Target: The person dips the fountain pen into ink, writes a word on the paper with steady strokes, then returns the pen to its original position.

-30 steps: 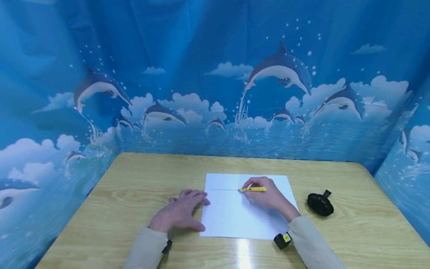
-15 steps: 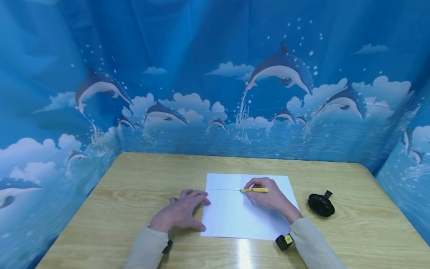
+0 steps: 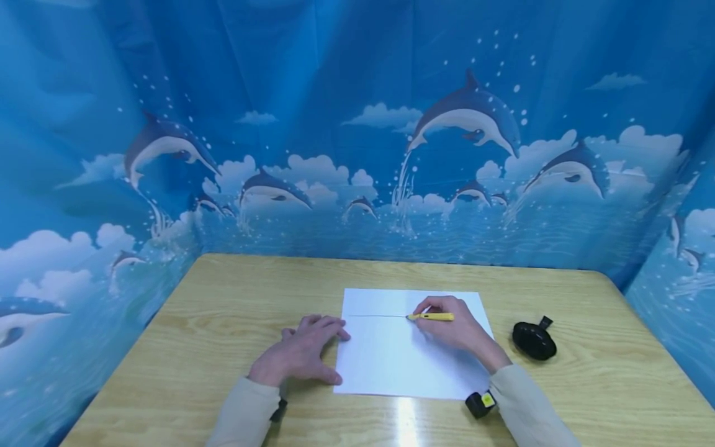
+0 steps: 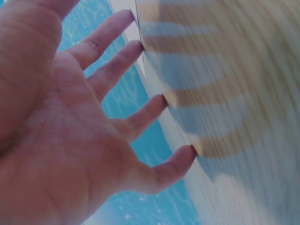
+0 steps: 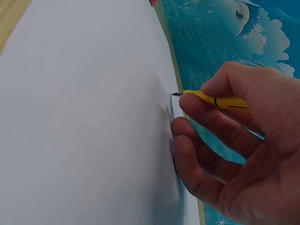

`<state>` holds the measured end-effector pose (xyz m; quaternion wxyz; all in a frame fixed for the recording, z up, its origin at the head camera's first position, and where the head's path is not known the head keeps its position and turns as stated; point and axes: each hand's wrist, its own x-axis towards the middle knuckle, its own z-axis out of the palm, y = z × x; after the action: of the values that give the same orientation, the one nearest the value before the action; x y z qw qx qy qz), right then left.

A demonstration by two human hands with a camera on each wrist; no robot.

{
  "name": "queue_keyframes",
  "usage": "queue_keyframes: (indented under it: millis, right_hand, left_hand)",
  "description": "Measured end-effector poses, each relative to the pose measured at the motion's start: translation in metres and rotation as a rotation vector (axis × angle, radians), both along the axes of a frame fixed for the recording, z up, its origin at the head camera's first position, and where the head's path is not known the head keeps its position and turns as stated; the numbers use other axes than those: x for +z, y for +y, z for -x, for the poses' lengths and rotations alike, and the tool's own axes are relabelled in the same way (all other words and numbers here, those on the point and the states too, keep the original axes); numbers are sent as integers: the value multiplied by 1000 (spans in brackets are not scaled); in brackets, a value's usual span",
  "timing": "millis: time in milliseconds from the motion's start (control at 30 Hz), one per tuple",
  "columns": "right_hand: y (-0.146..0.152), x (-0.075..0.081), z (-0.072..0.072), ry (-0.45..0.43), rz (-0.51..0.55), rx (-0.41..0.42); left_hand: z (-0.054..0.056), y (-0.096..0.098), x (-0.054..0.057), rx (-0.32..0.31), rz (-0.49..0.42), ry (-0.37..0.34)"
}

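Observation:
A white sheet of paper (image 3: 380, 360) lies on the wooden table, with a thin dark line (image 3: 374, 316) running across its upper part. My right hand (image 3: 455, 323) pinches a yellow fountain pen (image 3: 438, 316) between thumb and fingers; in the right wrist view the dark nib of the pen (image 5: 225, 101) touches the paper at the line's end. My left hand (image 3: 304, 351) rests at the sheet's left edge, thumb and some fingertips on the paper. Its fingers (image 4: 115, 70) are spread, tips down on the surface, in the left wrist view.
To the right of the paper, a glossy black object (image 3: 534, 340) with a short tab sits on the wooden table (image 3: 240, 285). A blue curtain (image 3: 335, 124) printed with dolphins hangs behind the table and along its sides.
My right hand has slid a little to the right with the pen, and the line behind the nib has grown longer. The left hand has stayed in place.

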<state>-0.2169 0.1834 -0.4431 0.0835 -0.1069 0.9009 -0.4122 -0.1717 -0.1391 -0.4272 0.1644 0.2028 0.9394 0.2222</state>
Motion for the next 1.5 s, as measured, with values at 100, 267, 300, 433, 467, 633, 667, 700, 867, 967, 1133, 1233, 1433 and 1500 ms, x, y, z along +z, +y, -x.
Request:
queue_keyframes:
  millis: [100, 267, 300, 433, 467, 633, 667, 700, 867, 967, 1133, 1233, 1433, 1500]
  right_hand:
    - [1, -1, 0, 11, -3, -3]
    - [3, -1, 0, 17, -6, -10]
    - [4, -1, 0, 16, -7, -11]
    - [6, -2, 0, 11, -10, -21]
    - [6, -2, 0, 11, -11, -22]
    - [9, -2, -2, 18, -21, -29]
    - [9, -2, -3, 20, -24, -30]
    - [10, -2, -3, 22, -26, -31]
    - [14, -2, -6, 20, -29, -47]
    - [17, -1, -7, 21, -29, -55]
    - [20, -1, -9, 31, -23, -65]
    - [21, 1, -11, 28, -17, -72]
    - [24, 1, -12, 29, -14, -77]
    - [24, 0, -13, 33, -15, -77]
  left_hand:
    - [0, 0, 0, -1, -2, 3]
    - [1, 0, 0, -4, 7, 13]
    - [1, 0, 0, -5, 9, 14]
    - [1, 0, 0, -9, 15, 15]
    - [1, 0, 0, -10, 14, 12]
    - [1, -1, 0, -12, 4, -1]
    - [1, -1, 0, -11, 2, -3]
    - [1, -1, 0, -11, 1, -4]
    - [0, 0, 0, -9, 0, -12]
    - [0, 0, 0, -9, 3, -14]
    - [0, 0, 0, -7, 4, -6]
    - [0, 0, 0, -9, 3, 3]
    - [0, 0, -1, -12, 9, 17]
    - [0, 0, -1, -12, 10, 17]
